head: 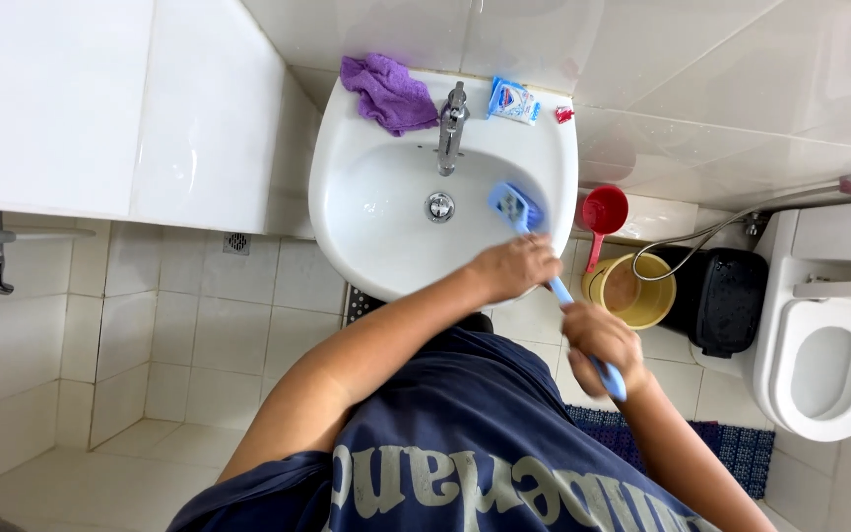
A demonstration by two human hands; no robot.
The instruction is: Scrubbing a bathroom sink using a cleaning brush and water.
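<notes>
- A white sink (347, 197) fixed to a tiled wall fills the middle of the view, its drain (439, 206) in the bowl's centre and a metal tap (452, 126) above it at the back rim.
- A white toilet (824, 369) stands at the far right, with a black bin (726, 296) and a yellow bucket (632, 291) between it and the sink; a red scoop (603, 212) leans at the bucket's edge.
- A purple cloth (386, 92) lies bunched on the sink's back left rim, a small blue-and-white packet (513, 99) on the back right.
- A long blue brush (516, 209) runs on a slant from the bowl down to the person's right: its head lies inside the bowl, right of the drain, pointing up and left toward the tap, and its handle crosses the front rim.
- The left hand (516, 266) is closed around the handle at the sink's front rim, nearer the head.
- The right hand (598, 340) is closed around the handle's lower end, below and to the right, clear of the sink.
</notes>
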